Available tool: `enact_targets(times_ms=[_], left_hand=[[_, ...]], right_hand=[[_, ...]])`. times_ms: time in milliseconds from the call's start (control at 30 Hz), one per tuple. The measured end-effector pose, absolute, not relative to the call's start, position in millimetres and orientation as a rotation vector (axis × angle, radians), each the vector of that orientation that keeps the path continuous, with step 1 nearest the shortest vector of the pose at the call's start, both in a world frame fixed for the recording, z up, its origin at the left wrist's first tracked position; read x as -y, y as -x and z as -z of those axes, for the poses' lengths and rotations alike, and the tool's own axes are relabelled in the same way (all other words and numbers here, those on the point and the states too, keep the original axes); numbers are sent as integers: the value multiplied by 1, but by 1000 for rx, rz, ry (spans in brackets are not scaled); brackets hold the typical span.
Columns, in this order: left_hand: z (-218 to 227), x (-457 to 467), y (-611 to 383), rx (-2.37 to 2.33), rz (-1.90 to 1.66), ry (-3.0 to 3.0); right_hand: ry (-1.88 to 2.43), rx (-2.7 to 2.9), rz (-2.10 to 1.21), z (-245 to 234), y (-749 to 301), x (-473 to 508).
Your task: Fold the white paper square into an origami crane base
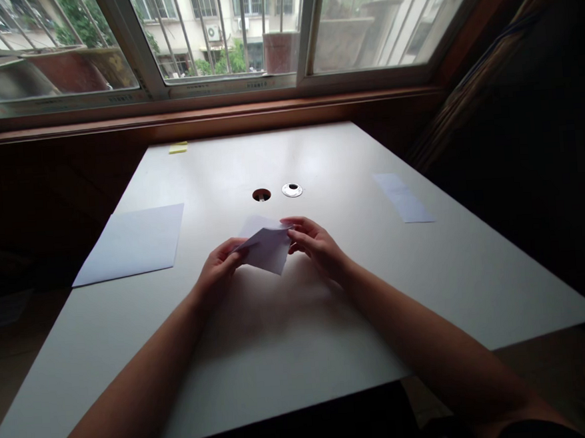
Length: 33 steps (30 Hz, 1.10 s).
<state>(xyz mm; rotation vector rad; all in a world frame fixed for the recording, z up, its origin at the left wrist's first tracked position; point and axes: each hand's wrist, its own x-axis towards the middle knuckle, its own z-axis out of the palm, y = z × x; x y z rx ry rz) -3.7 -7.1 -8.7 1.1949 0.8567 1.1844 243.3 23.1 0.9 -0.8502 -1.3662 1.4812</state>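
Note:
A folded piece of white paper (267,246) is held just above the middle of the white table (300,325). My left hand (218,267) pinches its left corner with closed fingers. My right hand (314,244) grips its right edge, fingers curled over the top fold. Both forearms reach in from the near edge.
A flat white sheet (132,243) lies at the table's left. A narrow paper strip (404,198) lies at the right. A cable hole (261,194) and its round cap (292,190) sit beyond the hands. A yellow sticky pad (178,147) rests at the far left corner. A window runs behind.

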Motion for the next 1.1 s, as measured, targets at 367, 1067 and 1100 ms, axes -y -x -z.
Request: enact_targets(times_ms=[367,1067,1100], left_hand=[[-1,6,4,-1283,-1325,-1588],[14,-4,7,-1125,-1449,-1313],[12,-2,7,-1118,-1430,-1337]], right_hand=[[849,1411,-1403,-3,-239,-20],[977,1578,-1167,6,-242,-22],[973,1574,-1164,6,-242,-22]])
